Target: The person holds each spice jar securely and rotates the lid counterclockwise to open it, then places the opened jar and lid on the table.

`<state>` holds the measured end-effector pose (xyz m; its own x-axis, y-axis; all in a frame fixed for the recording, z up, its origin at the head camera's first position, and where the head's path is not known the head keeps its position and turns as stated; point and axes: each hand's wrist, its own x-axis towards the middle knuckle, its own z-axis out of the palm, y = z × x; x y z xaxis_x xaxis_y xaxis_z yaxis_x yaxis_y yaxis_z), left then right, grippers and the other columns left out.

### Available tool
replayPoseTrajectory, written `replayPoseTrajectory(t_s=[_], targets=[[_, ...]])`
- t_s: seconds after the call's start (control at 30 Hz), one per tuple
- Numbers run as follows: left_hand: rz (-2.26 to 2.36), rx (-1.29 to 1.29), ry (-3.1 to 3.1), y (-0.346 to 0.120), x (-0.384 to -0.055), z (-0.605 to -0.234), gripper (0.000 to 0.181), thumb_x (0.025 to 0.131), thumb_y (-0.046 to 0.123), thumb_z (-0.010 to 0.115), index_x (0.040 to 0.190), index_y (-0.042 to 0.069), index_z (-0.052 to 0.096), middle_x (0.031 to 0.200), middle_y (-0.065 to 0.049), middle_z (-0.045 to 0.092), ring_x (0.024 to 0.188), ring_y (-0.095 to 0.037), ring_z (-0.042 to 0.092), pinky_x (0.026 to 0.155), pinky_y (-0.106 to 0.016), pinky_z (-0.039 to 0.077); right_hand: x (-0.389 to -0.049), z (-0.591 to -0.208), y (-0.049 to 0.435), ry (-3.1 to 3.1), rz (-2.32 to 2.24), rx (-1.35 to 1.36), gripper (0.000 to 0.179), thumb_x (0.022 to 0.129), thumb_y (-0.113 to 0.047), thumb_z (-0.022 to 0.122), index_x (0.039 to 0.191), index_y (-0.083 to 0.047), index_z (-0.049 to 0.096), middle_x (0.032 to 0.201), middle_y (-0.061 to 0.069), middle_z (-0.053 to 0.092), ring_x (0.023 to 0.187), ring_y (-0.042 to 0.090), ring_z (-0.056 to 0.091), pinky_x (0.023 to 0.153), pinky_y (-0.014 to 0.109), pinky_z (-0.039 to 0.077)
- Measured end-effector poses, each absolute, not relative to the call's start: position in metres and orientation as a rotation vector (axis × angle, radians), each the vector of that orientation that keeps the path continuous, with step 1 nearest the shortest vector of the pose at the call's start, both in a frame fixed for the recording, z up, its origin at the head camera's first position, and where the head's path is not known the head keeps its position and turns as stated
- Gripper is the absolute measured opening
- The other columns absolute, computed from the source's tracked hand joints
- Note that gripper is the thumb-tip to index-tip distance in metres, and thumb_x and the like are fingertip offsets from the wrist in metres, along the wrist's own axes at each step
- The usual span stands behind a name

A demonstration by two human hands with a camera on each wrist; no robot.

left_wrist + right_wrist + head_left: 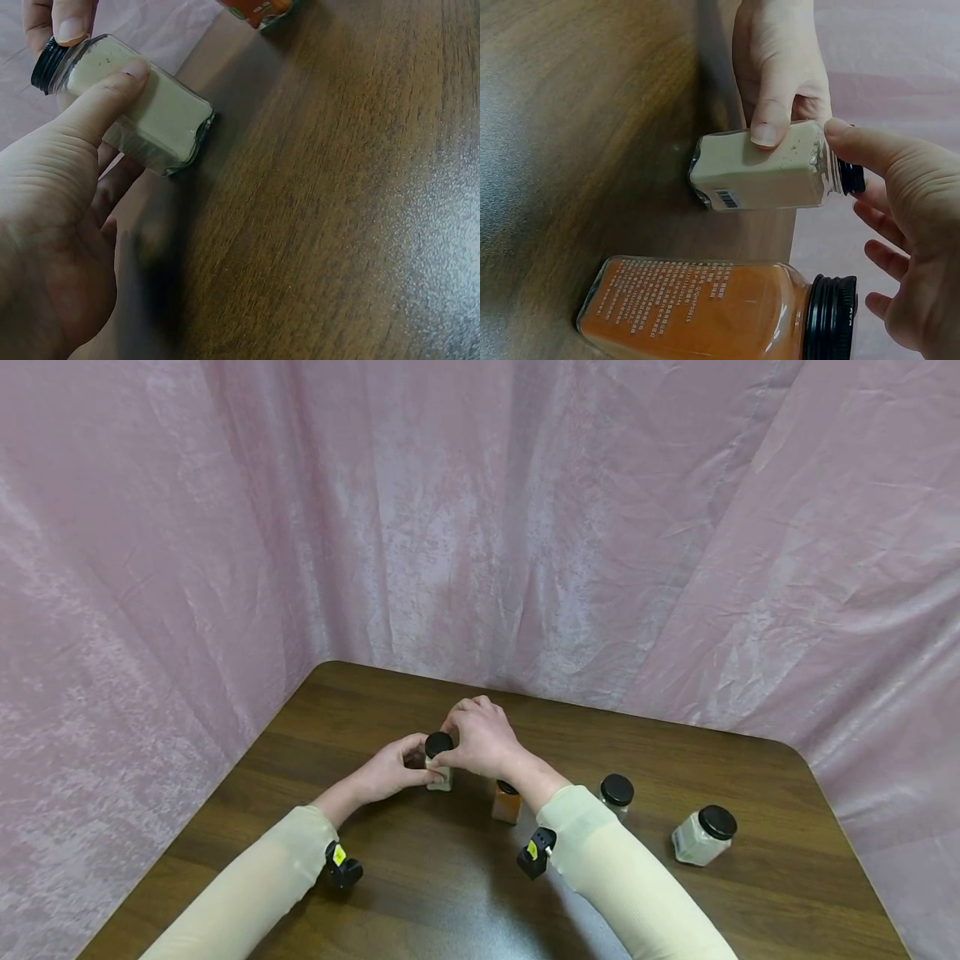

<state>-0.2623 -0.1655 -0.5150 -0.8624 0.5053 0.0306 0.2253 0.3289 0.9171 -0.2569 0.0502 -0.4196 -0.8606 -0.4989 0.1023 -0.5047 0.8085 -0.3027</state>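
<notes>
Jar of square-sided clear glass [440, 781], filled with cream powder and capped with a black lid [438, 743], is held in both hands on the left-hand part of the table, near its far edge. Its body is clamped by the left hand [393, 770], thumb laid across one face, fingers behind. At the neck and lid it is pinched by the right hand [482, 739] between thumb and forefinger; the other fingers are held clear, loosely bent. Jar kept roughly upright; whether its base is touching the brown wood-grain table [420, 893] cannot be told.

Just to the right, a square glass jar of orange powder [697, 307], black-lidded and printed in white, is stood upright. Farther right, a black-lidded glass jar [617, 789] is partly hidden by the right sleeve [600, 852]; beyond it, a black-lidded jar of pale powder [703, 837] is seen. Table is backed by a pink crushed-fabric curtain [450, 527].
</notes>
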Motion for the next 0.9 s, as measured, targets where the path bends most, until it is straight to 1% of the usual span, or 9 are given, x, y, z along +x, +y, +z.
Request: replayPoseTrajectory(t_s=[0.23,0.6,0.9], targets=[[1.512,0.649,2.323,-0.1654,-0.2643,-0.5143,0.041,0.090,0.016,0.082,0.126,0.013,0.062,0.115,-0.003,0.070,0.111,-0.029,0.063,0.096,-0.049,0.046,-0.2560,-0.4187,0.0514,-2.962,0.527,0.840,0.043,0.077,-0.054,0.087,0.105,-0.023,0.075,0.122,-0.004,0.062,0.123,0.023,0.046,0.110,0.049,0.033],[1.520,0.675,2.343,-0.1645,-0.2614,-0.5143,0.043,0.090,0.026,0.082,0.127,0.018,0.062,0.116,-0.001,0.069,0.111,-0.023,0.063,0.096,-0.046,0.046,-0.2578,-0.4225,0.0560,-2.991,0.679,0.811,0.042,0.077,-0.053,0.087,0.105,-0.024,0.074,0.126,-0.005,0.061,0.131,0.025,0.042,0.112,0.050,0.030],[1.487,0.664,2.370,-0.1662,-0.2622,-0.5166,0.043,0.088,0.032,0.083,0.125,0.023,0.062,0.114,0.001,0.069,0.108,-0.020,0.064,0.094,-0.040,0.048,-0.2592,-0.4238,0.0566,-2.975,0.730,0.818,0.040,0.076,-0.050,0.089,0.101,-0.024,0.075,0.123,-0.007,0.063,0.131,0.024,0.042,0.114,0.050,0.028]])
